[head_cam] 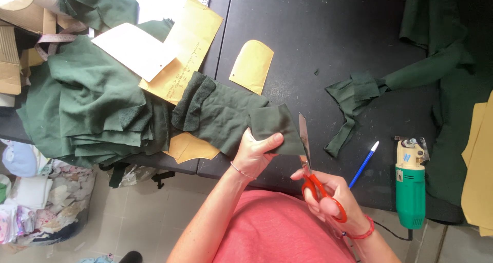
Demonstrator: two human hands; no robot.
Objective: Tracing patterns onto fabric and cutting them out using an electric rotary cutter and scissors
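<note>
Cutting of a dark green cloth piece (275, 127) at the near edge of a black bench (318, 42). The piece is pinched between thumb and fingers of the left hand (254, 155), whose grip is closed on its lower left corner, and it is held just above the bench edge. Red-handled scissors (314, 176) are held in the right hand (328, 196), fingers closed through the loops; the blades stand slightly parted along the right edge of the piece. The cut is judged to be in progress along this edge, with the piece not yet fully trimmed. The cloth appears matte, soft and slightly creased, and joins a larger folded green length (215, 109) lying over tan paper patterns (190, 34). A stack of green pieces (97, 109) lies to the left; a narrow green strip (349, 104), a blue pen (363, 165) and a green electric cutter (411, 191) lie to the right.
</note>
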